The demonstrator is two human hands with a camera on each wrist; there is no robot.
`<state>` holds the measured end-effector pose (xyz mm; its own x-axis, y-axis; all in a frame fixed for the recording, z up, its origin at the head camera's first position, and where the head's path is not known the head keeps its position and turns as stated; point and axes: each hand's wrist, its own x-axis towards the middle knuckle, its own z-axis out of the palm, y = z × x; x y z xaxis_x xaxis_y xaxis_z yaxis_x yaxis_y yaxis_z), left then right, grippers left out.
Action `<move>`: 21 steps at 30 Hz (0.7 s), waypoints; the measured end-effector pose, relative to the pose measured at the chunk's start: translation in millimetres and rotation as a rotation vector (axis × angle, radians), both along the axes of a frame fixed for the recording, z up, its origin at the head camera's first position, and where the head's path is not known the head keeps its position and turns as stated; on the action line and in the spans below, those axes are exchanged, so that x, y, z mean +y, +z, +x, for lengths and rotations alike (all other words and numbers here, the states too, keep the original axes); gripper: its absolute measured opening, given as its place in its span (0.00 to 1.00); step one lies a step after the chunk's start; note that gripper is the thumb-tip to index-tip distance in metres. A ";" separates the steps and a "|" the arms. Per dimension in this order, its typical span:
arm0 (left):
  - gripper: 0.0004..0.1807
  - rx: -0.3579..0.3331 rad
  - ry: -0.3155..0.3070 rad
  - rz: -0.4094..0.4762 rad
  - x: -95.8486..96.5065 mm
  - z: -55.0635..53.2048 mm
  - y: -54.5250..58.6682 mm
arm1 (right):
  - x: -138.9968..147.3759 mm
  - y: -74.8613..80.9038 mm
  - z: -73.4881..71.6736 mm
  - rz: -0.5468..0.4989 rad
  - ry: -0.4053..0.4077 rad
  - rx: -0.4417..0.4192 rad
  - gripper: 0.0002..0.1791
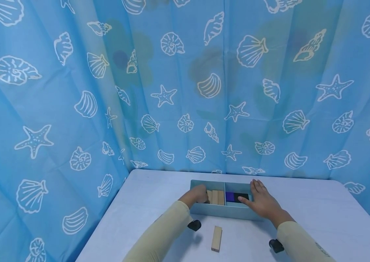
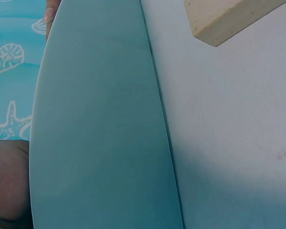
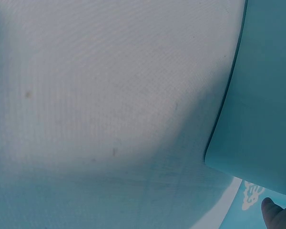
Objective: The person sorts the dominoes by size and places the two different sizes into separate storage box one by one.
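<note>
A light blue two-compartment box (image 1: pixel 211 210) stands on the table. My left hand (image 1: pixel 199 194) reaches down into its left compartment, beside several wooden blocks (image 1: pixel 215 197) set side by side. Its fingertips are hidden, so whatever they hold cannot be seen. With fingers straight, my right hand (image 1: pixel 263 200) rests at the box's right edge, its thumb extended over the right compartment. In that compartment lie a purple piece (image 1: pixel 229 197) and a black piece (image 1: pixel 240 197). In the left wrist view, the box wall (image 2: pixel 95 114) hides most of the left hand (image 2: pixel 8 183).
One loose wooden block (image 1: pixel 216 238) lies on the white table (image 1: pixel 155 196) in front of the box, between the forearms. A blue curtain (image 1: pixel 185 91) with white shell and starfish prints hangs behind the table and along its left side.
</note>
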<state>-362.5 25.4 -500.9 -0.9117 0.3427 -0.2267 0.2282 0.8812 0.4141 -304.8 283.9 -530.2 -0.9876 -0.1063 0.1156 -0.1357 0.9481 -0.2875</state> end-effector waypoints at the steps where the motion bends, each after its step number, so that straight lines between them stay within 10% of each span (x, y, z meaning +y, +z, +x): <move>1: 0.09 0.001 0.000 -0.006 0.2 0.1 -0.1 | -0.1 0.3 0.2 -0.001 -0.002 -0.001 0.61; 21: 0.09 -0.051 0.070 0.008 6.3 -4.1 -4.6 | -1.4 2.4 2.7 -0.007 -0.005 -0.005 0.60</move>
